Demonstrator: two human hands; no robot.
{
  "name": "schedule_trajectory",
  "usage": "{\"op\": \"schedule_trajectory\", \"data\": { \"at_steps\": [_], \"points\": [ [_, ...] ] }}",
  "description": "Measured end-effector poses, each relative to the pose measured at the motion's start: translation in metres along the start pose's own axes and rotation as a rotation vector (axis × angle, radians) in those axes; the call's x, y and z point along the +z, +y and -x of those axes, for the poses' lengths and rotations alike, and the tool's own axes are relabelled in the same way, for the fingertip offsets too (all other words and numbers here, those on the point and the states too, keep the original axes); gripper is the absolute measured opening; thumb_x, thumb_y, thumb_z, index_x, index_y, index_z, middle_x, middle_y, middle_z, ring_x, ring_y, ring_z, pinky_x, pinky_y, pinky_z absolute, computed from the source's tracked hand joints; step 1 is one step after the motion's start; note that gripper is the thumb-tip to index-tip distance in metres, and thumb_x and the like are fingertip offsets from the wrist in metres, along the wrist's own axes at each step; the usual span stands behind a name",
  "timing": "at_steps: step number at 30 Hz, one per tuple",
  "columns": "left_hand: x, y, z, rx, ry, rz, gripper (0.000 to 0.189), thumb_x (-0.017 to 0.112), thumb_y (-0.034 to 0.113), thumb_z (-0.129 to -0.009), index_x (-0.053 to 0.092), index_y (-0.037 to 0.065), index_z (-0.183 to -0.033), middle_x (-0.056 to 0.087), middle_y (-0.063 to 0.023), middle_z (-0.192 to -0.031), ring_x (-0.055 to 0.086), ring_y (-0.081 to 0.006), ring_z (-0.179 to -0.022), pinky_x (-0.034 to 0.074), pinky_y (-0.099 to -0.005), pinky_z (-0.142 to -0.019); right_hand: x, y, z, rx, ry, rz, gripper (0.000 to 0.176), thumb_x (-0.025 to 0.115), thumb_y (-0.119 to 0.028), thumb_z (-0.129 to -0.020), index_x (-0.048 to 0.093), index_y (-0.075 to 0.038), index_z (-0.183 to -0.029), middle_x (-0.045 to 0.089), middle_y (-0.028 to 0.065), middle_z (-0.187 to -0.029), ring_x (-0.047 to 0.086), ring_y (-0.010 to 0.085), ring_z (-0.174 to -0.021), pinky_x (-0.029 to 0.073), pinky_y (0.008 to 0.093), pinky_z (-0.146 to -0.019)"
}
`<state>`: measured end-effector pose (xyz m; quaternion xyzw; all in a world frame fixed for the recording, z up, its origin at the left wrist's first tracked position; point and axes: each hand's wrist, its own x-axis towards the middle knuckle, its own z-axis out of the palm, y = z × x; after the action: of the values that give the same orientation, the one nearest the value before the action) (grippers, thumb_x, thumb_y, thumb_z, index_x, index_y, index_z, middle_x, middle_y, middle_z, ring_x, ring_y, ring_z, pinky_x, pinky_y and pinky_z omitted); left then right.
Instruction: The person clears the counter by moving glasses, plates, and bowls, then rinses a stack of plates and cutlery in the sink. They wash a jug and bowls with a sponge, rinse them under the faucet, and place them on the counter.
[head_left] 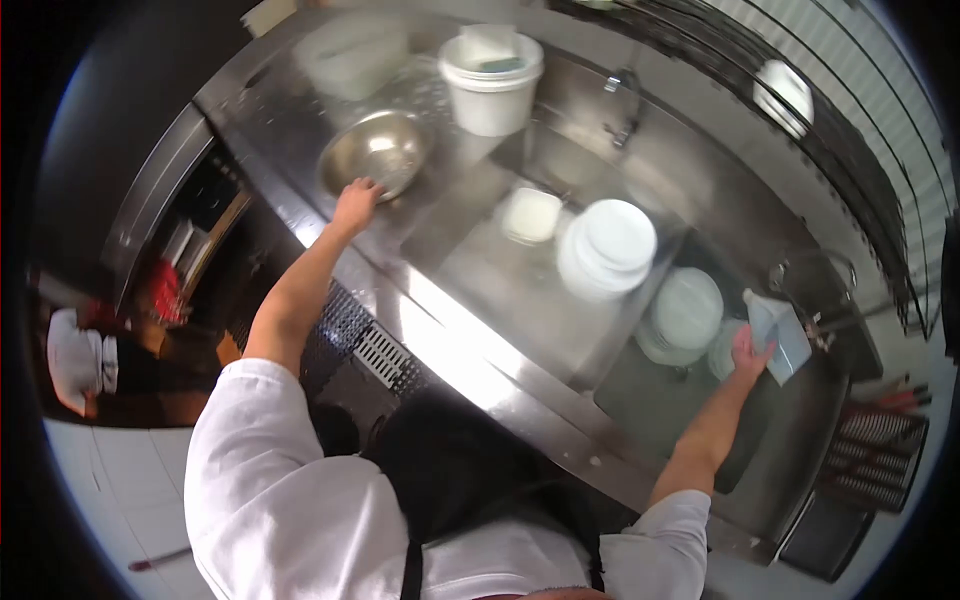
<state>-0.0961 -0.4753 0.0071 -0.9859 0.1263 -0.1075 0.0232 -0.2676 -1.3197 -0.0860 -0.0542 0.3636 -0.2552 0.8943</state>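
Observation:
My left hand [358, 203] is at the near rim of a shiny metal bowl [375, 150] on the steel counter, its fingers closed over the edge. Over the right-hand sink basin, my right hand [750, 355] grips a pale bluish-white, flat-sided piece [782, 340] whose exact kind I cannot make out. Just left of that hand, in the basin, are round translucent containers [688, 308]. Stacked white round tubs [615, 245] and a small white square container [532, 215] stand in the middle basin.
A white bucket [492, 85] and a blurred translucent tub [352, 55] stand at the back left. Two faucets [622, 110] line the back wall beneath a wire rack [740, 50]. Dark racks [880, 445] stand at the right. Another person [80, 355] is at far left.

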Motion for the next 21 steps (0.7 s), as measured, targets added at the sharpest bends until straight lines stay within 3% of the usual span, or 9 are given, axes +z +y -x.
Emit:
{"op": "schedule_trajectory", "data": {
  "at_steps": [4, 9, 10, 11, 13, 14, 16, 19, 21],
  "points": [
    [-0.001, 0.037, 0.012, 0.045, 0.102, 0.006, 0.021, 0.053, 0.005, -0.073, 0.056, 0.005, -0.094, 0.054, -0.0132, -0.094, 0.051, -0.0325, -0.095, 0.042, -0.0415, -0.079, 0.029, -0.038, -0.026, 0.028, -0.019, -0.021, 0.076, 0.055, -0.053, -0.081, 0.036, 0.007, -0.124, 0.056, 0.0203, -0.111, 0.059, 0.0323, -0.097, 0.051, 0.044, -0.082],
    [-0.059, 0.073, 0.046, 0.1, 0.052, -0.016, 0.024, 0.052, -0.001, -0.069, 0.055, 0.001, -0.093, 0.054, -0.0158, -0.093, 0.05, -0.0345, -0.094, 0.041, -0.044, -0.078, -0.022, -0.072, -0.117, 0.024, 0.096, -0.02, 0.042, 0.032, -0.028, -0.093, 0.043, 0.006, -0.115, 0.059, 0.0208, -0.103, 0.061, 0.0313, -0.094, 0.053, 0.0445, -0.08],
    [-0.067, 0.079, 0.054, 0.118, 0.088, -0.003, 0.027, 0.05, -0.003, -0.068, 0.055, 0.001, -0.094, 0.054, -0.0164, -0.092, 0.05, -0.0357, -0.092, 0.041, -0.0445, -0.076, -0.025, -0.061, -0.105, -0.13, 0.191, -0.01, 0.033, 0.036, -0.015, -0.087, 0.044, 0.008, -0.108, 0.06, 0.022, -0.097, 0.061, 0.0328, -0.095, 0.055, 0.0457, -0.079],
    [-0.071, 0.084, 0.057, 0.15, 0.134, -0.007, 0.029, 0.05, -0.005, -0.066, 0.055, 0.001, -0.094, 0.054, -0.016, -0.091, 0.05, -0.0361, -0.09, 0.041, -0.045, -0.074, -0.055, -0.072, -0.138, -0.068, 0.092, 0.02, 0.029, 0.037, -0.01, -0.082, 0.047, 0.008, -0.102, 0.06, 0.022, -0.096, 0.061, 0.034, -0.095, 0.053, 0.0486, -0.081],
    [-0.072, 0.082, 0.07, 0.098, 0.163, -0.047, 0.028, 0.049, -0.008, -0.063, 0.055, 0.002, -0.089, 0.054, -0.015, -0.086, 0.05, -0.0352, -0.086, 0.041, -0.0459, -0.071, -0.095, -0.059, -0.119, -0.175, -0.019, 0.131, 0.03, 0.04, -0.013, -0.086, 0.043, 0.004, -0.109, 0.057, 0.0201, -0.097, 0.06, 0.0321, -0.085, 0.052, 0.0447, -0.08],
    [-0.082, 0.091, 0.074, 0.107, 0.195, -0.071, 0.024, 0.048, -0.009, -0.062, 0.052, 0.002, -0.083, 0.051, -0.0155, -0.081, 0.049, -0.0356, -0.082, 0.039, -0.0463, -0.069, -0.114, -0.051, -0.104, -0.296, -0.072, 0.27, 0.029, 0.045, -0.016, -0.085, 0.045, 0.004, -0.106, 0.056, 0.0199, -0.096, 0.06, 0.0324, -0.082, 0.052, 0.0449, -0.076],
    [-0.086, 0.093, 0.084, 0.119, 0.352, -0.014, 0.021, 0.047, -0.012, -0.065, 0.049, 0.0, -0.082, 0.049, -0.0169, -0.079, 0.046, -0.038, -0.079, 0.038, -0.0469, -0.067, -0.111, -0.034, -0.038, -0.505, 0.181, 0.411, 0.023, 0.05, -0.018, -0.083, 0.047, 0.001, -0.095, 0.056, 0.0177, -0.093, 0.059, 0.0324, -0.078, 0.051, 0.0432, -0.07],
    [-0.093, 0.096, 0.099, 0.045, 0.412, 0.025, 0.016, 0.05, -0.008, -0.071, 0.049, -0.003, -0.086, 0.05, -0.0192, -0.084, 0.047, -0.0388, -0.082, 0.04, -0.0464, -0.072, -0.137, -0.05, 0.01, -1.119, 0.529, 1.212, 0.021, 0.055, -0.017, -0.081, 0.048, -0.001, -0.093, 0.055, 0.0184, -0.09, 0.059, 0.0347, -0.074, 0.048, 0.0432, -0.07],
    [-0.096, 0.1, 0.111, -0.022, 0.4, -0.001, 0.018, 0.053, -0.004, -0.074, 0.051, -0.004, -0.092, 0.051, -0.0199, -0.088, 0.048, -0.0383, -0.086, 0.041, -0.0446, -0.076, -0.122, -0.056, 0.065, -1.18, 0.548, 1.401, 0.021, 0.057, -0.015, -0.08, 0.048, -0.002, -0.094, 0.055, 0.019, -0.087, 0.058, 0.037, -0.078, 0.046, 0.0433, -0.072]
  ]
}}
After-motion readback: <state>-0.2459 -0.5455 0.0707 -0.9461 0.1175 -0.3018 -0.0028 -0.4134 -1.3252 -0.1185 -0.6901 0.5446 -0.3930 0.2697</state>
